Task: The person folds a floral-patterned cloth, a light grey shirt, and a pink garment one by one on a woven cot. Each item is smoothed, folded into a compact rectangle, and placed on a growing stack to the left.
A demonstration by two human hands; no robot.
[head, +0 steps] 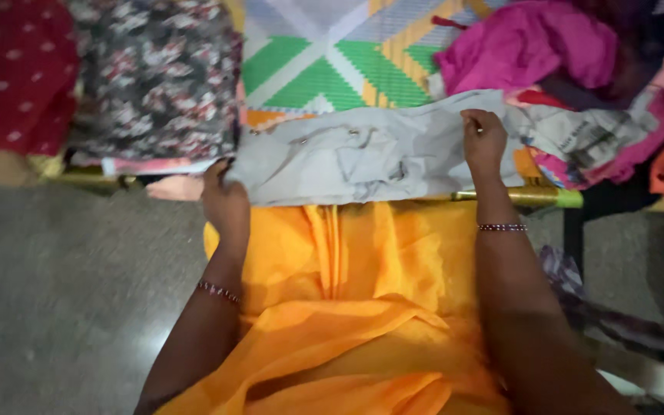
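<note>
A light grey garment (363,154) with small metal buttons lies spread across the front edge of a bed. My left hand (224,200) grips its near left corner. My right hand (483,138) pinches its upper right edge, fingers closed on the cloth. Both wrists wear beaded bangles. Below the garment hangs my orange clothing (347,307), filling the lower middle of the view.
A folded dark floral cloth (155,77) and a red dotted cloth (28,77) lie at the left. A green, white and yellow woven mat (332,61) covers the bed. A heap of magenta, orange and printed clothes (578,69) sits at the right. Grey floor (63,292) lies below.
</note>
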